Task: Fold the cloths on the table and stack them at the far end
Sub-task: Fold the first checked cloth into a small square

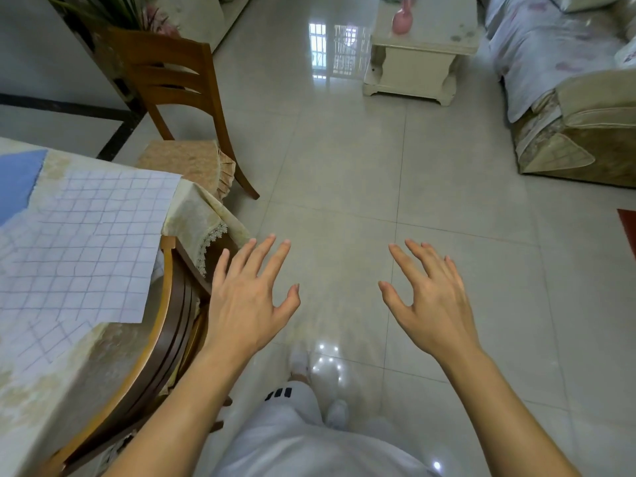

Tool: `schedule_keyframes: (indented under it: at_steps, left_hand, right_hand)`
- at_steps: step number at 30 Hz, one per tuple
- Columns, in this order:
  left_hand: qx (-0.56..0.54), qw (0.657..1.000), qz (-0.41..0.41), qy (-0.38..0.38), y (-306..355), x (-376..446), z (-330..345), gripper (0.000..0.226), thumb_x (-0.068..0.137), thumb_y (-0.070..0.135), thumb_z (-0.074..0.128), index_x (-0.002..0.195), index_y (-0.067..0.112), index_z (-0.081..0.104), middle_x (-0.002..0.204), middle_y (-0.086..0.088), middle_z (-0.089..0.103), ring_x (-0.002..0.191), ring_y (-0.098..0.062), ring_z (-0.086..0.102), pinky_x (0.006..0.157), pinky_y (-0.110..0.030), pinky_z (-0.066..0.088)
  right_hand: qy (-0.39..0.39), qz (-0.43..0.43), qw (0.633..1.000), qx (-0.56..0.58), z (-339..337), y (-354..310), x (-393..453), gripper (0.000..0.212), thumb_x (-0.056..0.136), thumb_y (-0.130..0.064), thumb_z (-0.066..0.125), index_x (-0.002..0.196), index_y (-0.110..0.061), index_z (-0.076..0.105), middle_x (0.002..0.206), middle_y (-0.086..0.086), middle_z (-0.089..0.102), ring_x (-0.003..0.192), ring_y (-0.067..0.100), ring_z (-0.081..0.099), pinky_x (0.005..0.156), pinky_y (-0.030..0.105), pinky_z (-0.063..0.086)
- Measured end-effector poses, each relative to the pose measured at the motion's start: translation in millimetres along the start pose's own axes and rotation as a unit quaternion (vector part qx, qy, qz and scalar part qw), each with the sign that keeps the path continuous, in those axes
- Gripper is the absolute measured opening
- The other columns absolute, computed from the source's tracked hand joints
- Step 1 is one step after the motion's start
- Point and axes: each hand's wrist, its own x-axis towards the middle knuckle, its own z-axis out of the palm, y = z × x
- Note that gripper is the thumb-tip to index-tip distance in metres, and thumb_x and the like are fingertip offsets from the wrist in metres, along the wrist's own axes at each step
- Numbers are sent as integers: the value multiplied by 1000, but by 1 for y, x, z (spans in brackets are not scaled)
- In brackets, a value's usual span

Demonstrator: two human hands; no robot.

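Gleaming tiled floor, checked cloth on table

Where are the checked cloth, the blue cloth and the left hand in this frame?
checked cloth (86, 242), head view, middle of its flat grid-patterned face on the table.
blue cloth (17, 180), head view, its visible part at the left edge.
left hand (246, 301), head view, back of the open hand.
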Motion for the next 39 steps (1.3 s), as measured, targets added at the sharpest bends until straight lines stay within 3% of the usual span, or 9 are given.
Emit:
schedule_keyframes:
  at_steps: [9,24,39]
  left_hand:
    - [8,1000,9,-4,-23,89,25,66,89,53,45,149,25,42,156,-3,39,144,-25,36,117,-53,25]
    - [-29,999,7,34,-112,309,31,65,90,56,48,148,28,42,156,1,39,144,-23,35,120,-51,20]
    - [-11,999,-34,-12,-144,422,56,67,93,61,42,152,31,35,159,4,34,147,-21,30,122,-49,15]
  right_hand:
    - [-18,1,1000,-19,18,4,83,62,94,-56,42,149,-28,44,155,3,43,147,25,33,121,47,19]
    - [-26,-5,999,-39,55,-49,315,65,94,-65,36,152,-34,37,159,1,36,149,23,28,123,48,19]
    - [-50,-30,998,-27,89,-44,449,66,95,-64,33,152,-31,38,159,2,36,150,24,26,122,51,20]
